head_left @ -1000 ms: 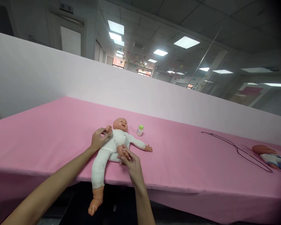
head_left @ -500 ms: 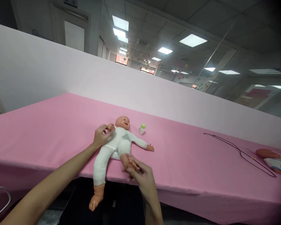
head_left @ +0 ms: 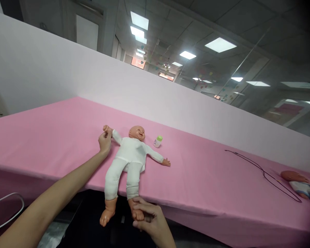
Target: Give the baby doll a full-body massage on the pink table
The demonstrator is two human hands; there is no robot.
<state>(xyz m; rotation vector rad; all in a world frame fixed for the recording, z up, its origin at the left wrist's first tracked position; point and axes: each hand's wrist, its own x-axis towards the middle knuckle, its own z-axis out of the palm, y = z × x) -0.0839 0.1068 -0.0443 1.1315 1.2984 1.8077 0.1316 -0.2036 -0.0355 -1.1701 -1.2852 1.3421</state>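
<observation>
A baby doll (head_left: 131, 151) in white cloth lies on its back on the pink-covered table (head_left: 196, 175). Its head points to the wall, and both feet hang past the front edge. My left hand (head_left: 104, 142) is closed around the doll's hand on the left side, with that arm stretched out and up. With fingers bent around it, my right hand (head_left: 152, 218) holds the doll's foot on the right, just off the table edge. The doll's other arm lies out to the right on the cloth.
A small bottle with a green cap (head_left: 158, 141) stands beside the doll's head. Farther right lie a dark looped cable (head_left: 263, 172) and a second doll (head_left: 303, 184). A low white partition (head_left: 144, 100) runs behind the table; a white cable (head_left: 22, 206) hangs at lower left.
The doll's held arm has swung outward to the left with my left hand. The held leg, bent up before, is now straightened down over the edge with my right hand.
</observation>
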